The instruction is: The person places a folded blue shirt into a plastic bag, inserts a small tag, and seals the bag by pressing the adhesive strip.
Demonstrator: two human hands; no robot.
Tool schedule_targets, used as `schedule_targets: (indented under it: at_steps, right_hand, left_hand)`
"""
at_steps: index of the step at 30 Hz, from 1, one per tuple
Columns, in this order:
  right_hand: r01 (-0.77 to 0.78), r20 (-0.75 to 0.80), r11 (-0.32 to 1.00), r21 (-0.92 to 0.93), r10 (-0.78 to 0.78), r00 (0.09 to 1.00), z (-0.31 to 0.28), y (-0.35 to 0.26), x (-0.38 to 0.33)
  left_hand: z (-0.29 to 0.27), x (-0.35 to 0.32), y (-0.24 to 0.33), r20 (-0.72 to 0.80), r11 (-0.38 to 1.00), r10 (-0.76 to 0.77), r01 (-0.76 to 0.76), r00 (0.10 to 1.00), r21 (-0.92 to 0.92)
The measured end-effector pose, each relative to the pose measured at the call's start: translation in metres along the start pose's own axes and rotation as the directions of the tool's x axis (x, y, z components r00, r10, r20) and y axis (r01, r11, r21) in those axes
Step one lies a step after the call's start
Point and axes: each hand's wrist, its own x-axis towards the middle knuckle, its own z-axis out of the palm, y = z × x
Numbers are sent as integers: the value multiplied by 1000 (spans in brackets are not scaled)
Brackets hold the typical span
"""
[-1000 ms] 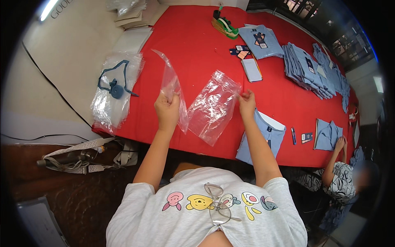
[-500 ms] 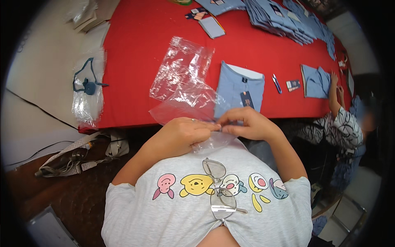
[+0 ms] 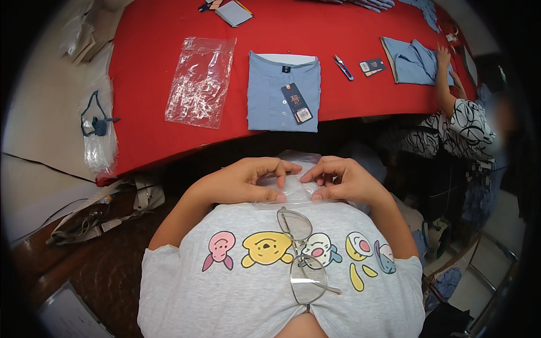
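Close against my shirt front, a clear plastic bag (image 3: 295, 188) is bunched between my two hands. My left hand (image 3: 248, 179) pinches its left part, with thumb and fingers curled on the film. On the bag's right side, my right hand (image 3: 346, 181) grips it in the same way, fingertips turned inward. Beyond them, on the table's near edge, lies a folded blue shirt (image 3: 264, 93) with buttons and a dark hang tag (image 3: 296, 103) on its front. Another clear plastic bag (image 3: 200, 84) lies flat to the left of the shirt.
On the red-covered table (image 3: 146, 73) are blue-handled thread snips (image 3: 343, 67), loose tags (image 3: 372, 67) and a notepad (image 3: 233, 13). At the right, a co-worker's hand (image 3: 444, 56) rests on another folded blue garment (image 3: 413, 62). Stacked plastic bags (image 3: 101, 152) lie at the left.
Both hands have drawn the plastic bag off the table edge toward my body and gathered it. The view has shifted, so the folded shirt and the other bag now show fully.
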Motion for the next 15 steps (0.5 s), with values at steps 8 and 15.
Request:
schedule_targets:
  at_steps: [8,15]
  right_hand:
    - [208,47,975,-83,-205,978,-17,24,-22]
    - [346,-153,906,-245,-389,909,-14,14,-29]
  left_hand:
    - [23,29,-27,198,923,85,-152,977,354]
    - [36,30,-15,147,964,78,-112,986,240]
